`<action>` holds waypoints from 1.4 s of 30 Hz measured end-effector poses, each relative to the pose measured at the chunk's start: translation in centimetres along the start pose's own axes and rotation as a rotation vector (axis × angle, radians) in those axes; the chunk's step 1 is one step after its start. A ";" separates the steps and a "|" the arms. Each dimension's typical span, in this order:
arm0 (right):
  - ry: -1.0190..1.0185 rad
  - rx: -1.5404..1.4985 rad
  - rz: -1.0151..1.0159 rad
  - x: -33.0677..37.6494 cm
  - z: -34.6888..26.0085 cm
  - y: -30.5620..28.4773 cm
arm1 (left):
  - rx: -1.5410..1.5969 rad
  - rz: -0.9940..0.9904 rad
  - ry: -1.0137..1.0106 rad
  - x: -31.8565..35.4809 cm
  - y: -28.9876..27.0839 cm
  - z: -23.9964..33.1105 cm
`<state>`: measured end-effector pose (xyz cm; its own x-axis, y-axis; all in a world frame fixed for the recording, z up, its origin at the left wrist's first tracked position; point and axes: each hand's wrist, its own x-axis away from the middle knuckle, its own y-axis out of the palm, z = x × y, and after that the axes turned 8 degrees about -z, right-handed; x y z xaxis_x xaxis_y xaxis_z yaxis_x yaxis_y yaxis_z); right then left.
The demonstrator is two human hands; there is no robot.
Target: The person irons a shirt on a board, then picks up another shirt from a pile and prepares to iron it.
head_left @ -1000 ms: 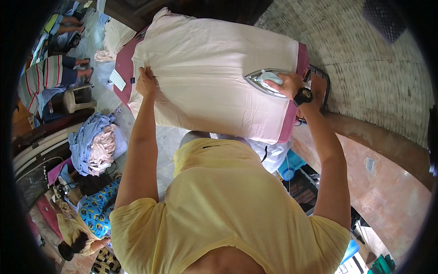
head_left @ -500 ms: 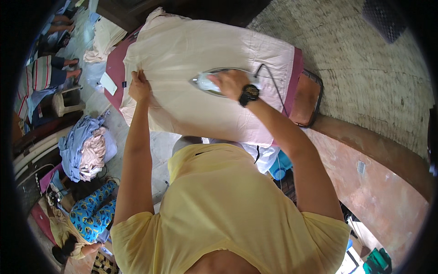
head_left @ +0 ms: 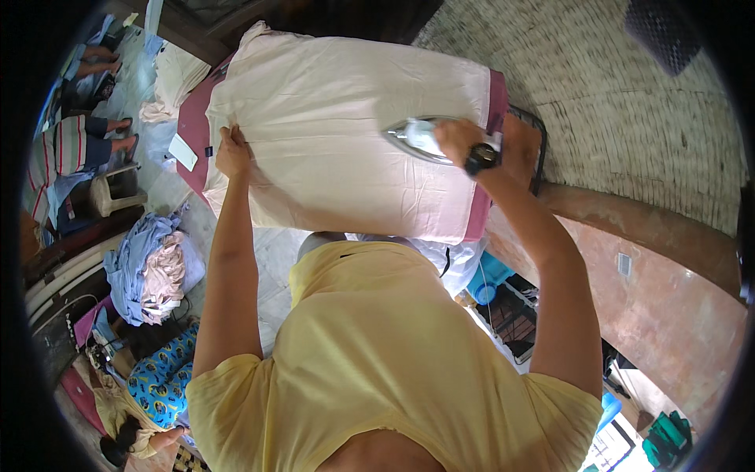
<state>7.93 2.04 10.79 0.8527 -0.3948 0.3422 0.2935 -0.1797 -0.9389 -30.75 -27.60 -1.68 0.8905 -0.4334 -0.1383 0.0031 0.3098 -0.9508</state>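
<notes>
A pale cream cloth garment (head_left: 338,94) lies spread over a maroon-covered ironing board (head_left: 193,118). On its right part rests an iron (head_left: 417,135) with a pale body, its pointed tip facing left. My right hand (head_left: 458,141), a dark watch on its wrist, is closed round the iron's handle; the handle itself is mostly hidden. Toward the garment's left end my left hand (head_left: 233,153) pinches the cloth between thumb and fingers. A small dark label (head_left: 208,151) shows at the cloth's left edge, beside a white flat rectangular object (head_left: 182,153) on the board.
Piled blue and pink clothes (head_left: 145,267) lie at the left. Beyond the board's left end are more cream cloth (head_left: 177,79) and a stool (head_left: 118,193). Other people appear along the left side. A woven mat surface (head_left: 566,94) spans the far right, above a ledge (head_left: 637,208).
My right hand has slid the iron to the right along the garment, toward the board's right end. My left hand keeps its pinch on the cloth. The view has shifted slightly.
</notes>
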 end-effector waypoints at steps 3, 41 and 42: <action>0.111 -0.168 0.137 3.0 5.3 2.3 | 0.023 0.000 0.038 -0.3 -0.5 -0.3; -0.244 -0.406 0.101 -13.1 -20.9 -4.1 | 0.145 0.036 -0.030 -0.6 -0.2 -1.2; -0.236 -0.451 0.108 -13.6 -21.5 -4.4 | 0.150 0.032 -0.048 -0.7 -0.1 -1.2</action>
<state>-14.19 -11.17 11.04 0.9572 -0.2283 0.1779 0.0275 -0.5399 -0.8413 -31.93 -28.36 -1.79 0.9120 -0.3815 -0.1505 0.0395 0.4470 -0.8936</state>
